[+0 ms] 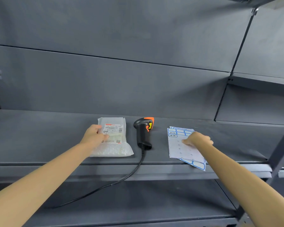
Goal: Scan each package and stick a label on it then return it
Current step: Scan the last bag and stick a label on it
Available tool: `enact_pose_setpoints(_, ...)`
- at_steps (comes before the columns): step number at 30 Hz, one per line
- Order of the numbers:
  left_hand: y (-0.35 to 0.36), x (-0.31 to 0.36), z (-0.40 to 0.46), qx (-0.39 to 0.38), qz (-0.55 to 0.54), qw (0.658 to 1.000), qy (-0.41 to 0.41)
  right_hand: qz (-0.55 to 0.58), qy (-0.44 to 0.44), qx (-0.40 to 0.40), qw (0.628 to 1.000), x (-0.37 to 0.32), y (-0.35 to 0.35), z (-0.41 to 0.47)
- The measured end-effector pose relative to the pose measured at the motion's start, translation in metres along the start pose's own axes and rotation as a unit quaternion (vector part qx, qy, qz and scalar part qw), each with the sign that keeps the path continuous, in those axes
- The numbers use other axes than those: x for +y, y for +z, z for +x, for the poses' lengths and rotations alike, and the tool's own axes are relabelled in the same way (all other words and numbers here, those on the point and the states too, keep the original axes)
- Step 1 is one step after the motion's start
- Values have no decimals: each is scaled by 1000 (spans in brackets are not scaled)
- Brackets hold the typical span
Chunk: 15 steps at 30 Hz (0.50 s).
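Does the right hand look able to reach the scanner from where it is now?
Probably yes. The right hand rests on the label sheets, and the scanner lies just to its left on the same shelf with bare shelf between them.

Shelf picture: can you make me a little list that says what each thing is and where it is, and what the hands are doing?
place: grey metal shelf
package: white bag with printed label, lying flat, left of scanner
scanner: black and orange, lying in the middle, cord hanging off the front edge
sticker sheets: blue-bordered labels, right side, one corner over the edge
left hand: resting on the package
right hand: fingers down on the sticker sheets
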<state>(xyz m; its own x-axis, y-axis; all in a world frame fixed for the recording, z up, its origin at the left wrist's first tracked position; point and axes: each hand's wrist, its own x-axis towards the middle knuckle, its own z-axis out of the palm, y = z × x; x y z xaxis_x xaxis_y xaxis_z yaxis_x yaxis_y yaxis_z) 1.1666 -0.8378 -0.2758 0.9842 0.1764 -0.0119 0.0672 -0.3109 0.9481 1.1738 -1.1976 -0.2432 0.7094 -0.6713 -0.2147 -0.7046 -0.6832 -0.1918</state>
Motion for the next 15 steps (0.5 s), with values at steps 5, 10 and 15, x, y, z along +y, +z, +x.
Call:
enact_pose_setpoints(5, -1, 1, -3, 5, -2, 1000, 4, -60, -52, -26, 997, 4, -6, 11)
enact_pose_setpoints(10, 0, 1, -5, 2, -8, 1000, 6, -129, -98, -47, 986, 6, -13, 18)
enact_pose_setpoints(15, 0, 1, -6, 4, -6, 1000, 9, -112, -79, -61, 989, 9, -13, 26)
